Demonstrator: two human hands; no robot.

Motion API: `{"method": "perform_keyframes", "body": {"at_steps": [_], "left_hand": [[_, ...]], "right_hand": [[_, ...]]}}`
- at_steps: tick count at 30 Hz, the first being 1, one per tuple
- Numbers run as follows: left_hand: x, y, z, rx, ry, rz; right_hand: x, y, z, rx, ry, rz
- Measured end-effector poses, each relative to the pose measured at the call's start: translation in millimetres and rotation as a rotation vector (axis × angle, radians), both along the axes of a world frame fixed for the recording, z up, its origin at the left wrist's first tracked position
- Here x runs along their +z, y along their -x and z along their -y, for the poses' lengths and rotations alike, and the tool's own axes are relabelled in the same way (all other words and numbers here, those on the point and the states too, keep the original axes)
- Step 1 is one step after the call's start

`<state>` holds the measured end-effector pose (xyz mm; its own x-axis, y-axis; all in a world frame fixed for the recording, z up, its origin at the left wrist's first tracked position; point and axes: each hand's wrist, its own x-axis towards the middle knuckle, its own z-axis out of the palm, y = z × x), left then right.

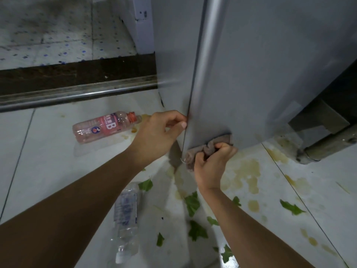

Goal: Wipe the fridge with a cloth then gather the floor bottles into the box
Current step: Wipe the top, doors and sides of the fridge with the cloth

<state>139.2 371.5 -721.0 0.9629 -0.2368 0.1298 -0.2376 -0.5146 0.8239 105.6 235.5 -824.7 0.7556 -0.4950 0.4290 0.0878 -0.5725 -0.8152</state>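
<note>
The grey fridge door [260, 74] fills the upper right. My right hand [212, 167] grips a crumpled brown cloth [208, 148] and presses it against the door's bottom corner. My left hand [160, 132] holds the door's left edge, fingers curled round it just above the cloth. A pink-labelled bottle [105, 126] with a red cap lies on its side on the floor, left of my left hand. A clear plastic bottle [126, 215] lies on the floor between my forearms. No box is in view.
The pale tiled floor [48, 161] has yellow spill stains [249, 176] under the fridge and scattered green leaf scraps [193, 204]. A metal threshold rail [77, 95] crosses the upper left. A dark hinge or foot [328, 142] sits at the fridge's lower right.
</note>
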Motion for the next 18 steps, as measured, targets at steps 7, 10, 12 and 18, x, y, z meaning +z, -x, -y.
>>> {"method": "perform_keyframes", "body": {"at_steps": [7, 10, 12, 18], "left_hand": [[1, 8, -14, 0.086, 0.018, -0.033], [5, 9, -17, 0.091, -0.016, -0.002], [6, 9, -18, 0.092, -0.004, 0.012], [-9, 3, -16, 0.129, -0.003, -0.011]], "right_hand": [[39, 2, -9, -0.008, -0.178, 0.027], [59, 0, -25, -0.031, -0.194, 0.184], [59, 0, -29, -0.038, -0.171, 0.189], [20, -11, -38, -0.131, -0.096, 0.097]]}}
